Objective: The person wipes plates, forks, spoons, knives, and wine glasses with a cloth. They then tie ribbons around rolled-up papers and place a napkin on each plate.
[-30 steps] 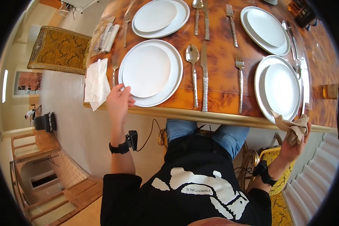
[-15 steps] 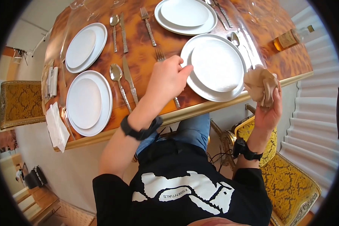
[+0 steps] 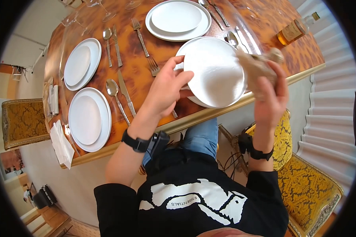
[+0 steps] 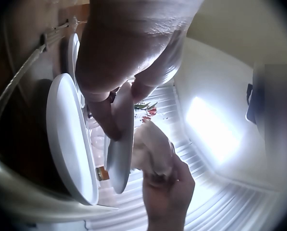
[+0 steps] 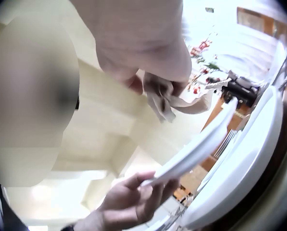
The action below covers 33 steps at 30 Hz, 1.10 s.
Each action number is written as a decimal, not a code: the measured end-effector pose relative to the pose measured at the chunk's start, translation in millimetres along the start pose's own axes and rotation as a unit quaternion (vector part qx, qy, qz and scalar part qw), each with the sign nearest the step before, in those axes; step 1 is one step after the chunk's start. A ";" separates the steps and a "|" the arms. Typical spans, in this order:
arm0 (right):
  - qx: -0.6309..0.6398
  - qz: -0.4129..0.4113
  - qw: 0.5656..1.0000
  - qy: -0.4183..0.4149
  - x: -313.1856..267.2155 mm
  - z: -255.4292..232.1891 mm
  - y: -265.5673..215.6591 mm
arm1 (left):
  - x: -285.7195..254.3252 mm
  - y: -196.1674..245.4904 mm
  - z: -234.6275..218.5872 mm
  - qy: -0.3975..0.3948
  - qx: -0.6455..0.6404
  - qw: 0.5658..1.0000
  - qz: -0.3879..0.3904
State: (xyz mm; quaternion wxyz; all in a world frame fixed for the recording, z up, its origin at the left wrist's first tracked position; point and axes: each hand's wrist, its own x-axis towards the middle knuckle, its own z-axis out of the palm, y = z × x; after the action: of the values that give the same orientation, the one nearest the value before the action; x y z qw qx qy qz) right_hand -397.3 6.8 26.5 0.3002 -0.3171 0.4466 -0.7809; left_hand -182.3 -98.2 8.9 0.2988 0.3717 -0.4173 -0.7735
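Note:
My left hand [image 3: 166, 85] pinches the left edge of a small white plate [image 3: 215, 73] between thumb and fingers. In the right wrist view this plate [image 5: 196, 149] is tilted and lifted off the larger white plate [image 5: 249, 168] beneath it. At the plate's right side my right hand [image 3: 271, 94] grips a crumpled brown paper napkin [image 3: 259, 71], blurred in the head view. The left wrist view shows the napkin [image 4: 153, 144] facing the small plate's side. A fork [image 3: 153, 66] lies left of the plates, partly behind my left hand. A spoon [image 3: 232, 38] and knife lie beyond them.
Other stacked white plates [image 3: 85, 118] stand at the left and back, with spoons, knives and forks between. A liquor bottle [image 3: 294, 31] lies at the right. White napkins [image 3: 61, 144] sit at the left corner. A yellow patterned chair [image 3: 312, 193] is at the lower right.
My left hand came from the left plates to the right setting and raised the small plate from the larger one. The right hand brought the napkin in toward it.

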 end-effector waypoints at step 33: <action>-0.440 -0.125 0.838 -0.297 -17.9 92.9 38.1 | -100.2 -50.5 -48.1 0.006 -0.155 0.977 0.146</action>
State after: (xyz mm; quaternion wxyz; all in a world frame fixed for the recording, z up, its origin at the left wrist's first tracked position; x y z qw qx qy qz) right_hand -308.3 -42.9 25.8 0.1474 -0.6852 0.5896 -0.4015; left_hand -95.7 -17.3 -20.3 0.4652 0.2604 -0.3406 -0.7744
